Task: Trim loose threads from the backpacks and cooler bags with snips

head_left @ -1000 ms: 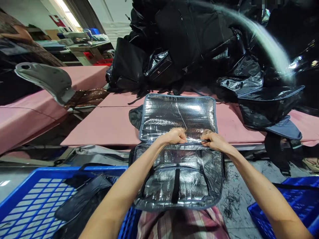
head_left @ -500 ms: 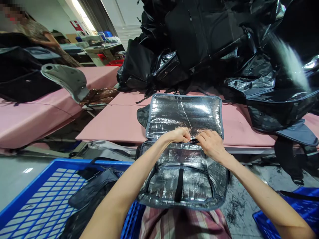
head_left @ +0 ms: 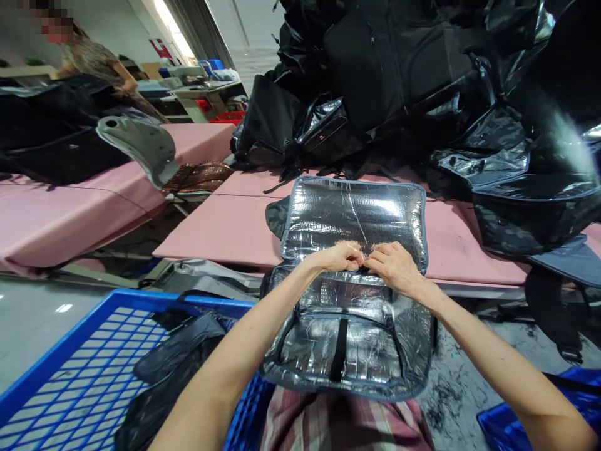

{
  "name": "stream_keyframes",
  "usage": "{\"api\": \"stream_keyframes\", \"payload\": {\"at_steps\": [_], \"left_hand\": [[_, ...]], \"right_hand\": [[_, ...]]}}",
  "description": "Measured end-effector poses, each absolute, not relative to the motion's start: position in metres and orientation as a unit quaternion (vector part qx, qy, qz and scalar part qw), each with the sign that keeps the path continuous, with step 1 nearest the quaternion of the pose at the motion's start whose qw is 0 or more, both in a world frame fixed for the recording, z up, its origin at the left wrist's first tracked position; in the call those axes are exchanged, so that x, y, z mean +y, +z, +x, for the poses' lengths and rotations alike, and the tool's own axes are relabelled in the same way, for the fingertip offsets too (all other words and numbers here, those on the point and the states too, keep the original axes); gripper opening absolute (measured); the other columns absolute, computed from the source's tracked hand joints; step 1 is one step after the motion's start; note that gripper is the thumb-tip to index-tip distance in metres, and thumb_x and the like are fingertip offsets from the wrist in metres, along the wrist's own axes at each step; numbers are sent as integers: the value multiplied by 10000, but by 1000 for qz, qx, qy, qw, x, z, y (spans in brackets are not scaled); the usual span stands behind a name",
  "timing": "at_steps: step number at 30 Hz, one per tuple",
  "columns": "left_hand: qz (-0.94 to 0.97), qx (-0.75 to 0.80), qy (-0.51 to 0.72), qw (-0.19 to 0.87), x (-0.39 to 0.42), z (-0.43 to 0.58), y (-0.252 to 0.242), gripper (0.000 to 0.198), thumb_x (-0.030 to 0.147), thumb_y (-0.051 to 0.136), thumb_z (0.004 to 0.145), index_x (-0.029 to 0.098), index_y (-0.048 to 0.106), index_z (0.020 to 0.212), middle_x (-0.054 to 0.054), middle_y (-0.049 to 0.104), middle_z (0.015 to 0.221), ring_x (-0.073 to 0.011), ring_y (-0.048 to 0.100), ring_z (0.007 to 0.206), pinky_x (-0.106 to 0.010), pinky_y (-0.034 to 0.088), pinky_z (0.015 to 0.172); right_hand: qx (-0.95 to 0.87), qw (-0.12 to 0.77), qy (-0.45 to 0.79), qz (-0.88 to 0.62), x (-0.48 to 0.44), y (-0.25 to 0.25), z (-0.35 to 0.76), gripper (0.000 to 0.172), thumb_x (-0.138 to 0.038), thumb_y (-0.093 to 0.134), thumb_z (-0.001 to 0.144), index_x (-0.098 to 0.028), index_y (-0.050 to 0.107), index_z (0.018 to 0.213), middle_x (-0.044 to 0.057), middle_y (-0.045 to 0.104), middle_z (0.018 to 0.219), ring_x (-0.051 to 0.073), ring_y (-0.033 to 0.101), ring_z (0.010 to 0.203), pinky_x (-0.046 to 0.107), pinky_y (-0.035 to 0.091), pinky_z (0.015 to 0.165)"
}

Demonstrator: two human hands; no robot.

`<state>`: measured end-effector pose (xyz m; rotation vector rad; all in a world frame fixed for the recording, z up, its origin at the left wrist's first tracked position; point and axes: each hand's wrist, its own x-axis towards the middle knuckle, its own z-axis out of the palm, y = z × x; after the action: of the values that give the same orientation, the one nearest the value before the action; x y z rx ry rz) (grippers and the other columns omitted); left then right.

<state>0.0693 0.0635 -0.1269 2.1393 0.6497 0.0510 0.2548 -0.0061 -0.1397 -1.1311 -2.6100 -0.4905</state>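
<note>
An insulated bag (head_left: 323,351) with crinkled silver foil lining lies open in front of me, its body at the table's near edge and over my lap. Its foil-lined lid (head_left: 319,213) is folded back flat on the table. A black strap (head_left: 339,351) runs down the inside. My left hand (head_left: 345,255) is closed in a pinch at the seam between lid and body. Fingertips almost touching it, my right hand (head_left: 392,266) is also closed there. A small dark piece shows between them, mostly hidden by the fingers.
A pink-covered table (head_left: 216,228) spans the front. Black bags (head_left: 366,75) are heaped on its far side, with a camouflage bag (head_left: 526,219) at right. A blue crate (head_left: 70,363) holding dark bags stands left; another blue crate (head_left: 511,410) is lower right. A person (head_left: 101,69) stands far left.
My fingers have drawn closer together at the seam, so the small dark piece between them shows less. The whole view has shifted slightly; the bag lies as before.
</note>
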Motion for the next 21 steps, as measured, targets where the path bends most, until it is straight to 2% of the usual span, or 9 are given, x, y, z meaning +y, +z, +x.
{"api": "stream_keyframes", "payload": {"at_steps": [4, 7, 11, 14, 18, 21], "left_hand": [[863, 286, 89, 407, 56, 68, -127, 174, 59, 445, 682, 119, 596, 745, -12, 554, 761, -103, 460, 671, -215, 347, 608], [871, 332, 125, 340, 43, 67, -133, 144, 55, 460, 705, 137, 578, 716, -12, 584, 751, -116, 505, 696, -223, 371, 625], [892, 365, 238, 118, 16, 64, -150, 178, 104, 419, 810, 153, 589, 797, -52, 617, 841, -168, 532, 810, -292, 404, 705], [884, 349, 309, -20, -2, 65, -162, 163, 146, 433, 828, 147, 579, 900, -92, 613, 914, -211, 527, 907, -351, 411, 749], [867, 318, 377, -70, -12, 74, -173, 141, 237, 506, 818, 145, 551, 915, -102, 600, 933, -212, 527, 944, -349, 413, 765], [851, 329, 399, -90, -14, 79, -179, 214, 362, 544, 804, 153, 541, 849, -94, 595, 884, -230, 530, 938, -379, 385, 774]], "right_hand": [[-882, 152, -201, -398, -16, -140, 263, 194, -191, 433, 894, -195, 606, 805, 11, 625, 742, 158, 430, 737, 306, 235, 653], [-869, 147, -230, -413, -29, -137, 273, 226, -108, 411, 876, -202, 615, 846, 14, 640, 792, 153, 427, 725, 303, 232, 648], [-861, 137, -251, -420, -36, -137, 278, 261, -66, 401, 860, -203, 617, 908, 16, 649, 835, 150, 428, 719, 305, 240, 650], [-861, 150, -235, -426, -35, -137, 277, 267, -65, 405, 855, -205, 623, 921, 21, 650, 838, 147, 440, 723, 311, 248, 647], [-862, 160, -240, -417, -35, -137, 277, 251, -99, 411, 871, -211, 630, 918, 14, 652, 807, 138, 452, 701, 310, 256, 633], [-865, 162, -228, -417, -37, -137, 278, 248, -113, 408, 881, -216, 624, 945, 15, 655, 823, 138, 462, 706, 308, 259, 632]]}}
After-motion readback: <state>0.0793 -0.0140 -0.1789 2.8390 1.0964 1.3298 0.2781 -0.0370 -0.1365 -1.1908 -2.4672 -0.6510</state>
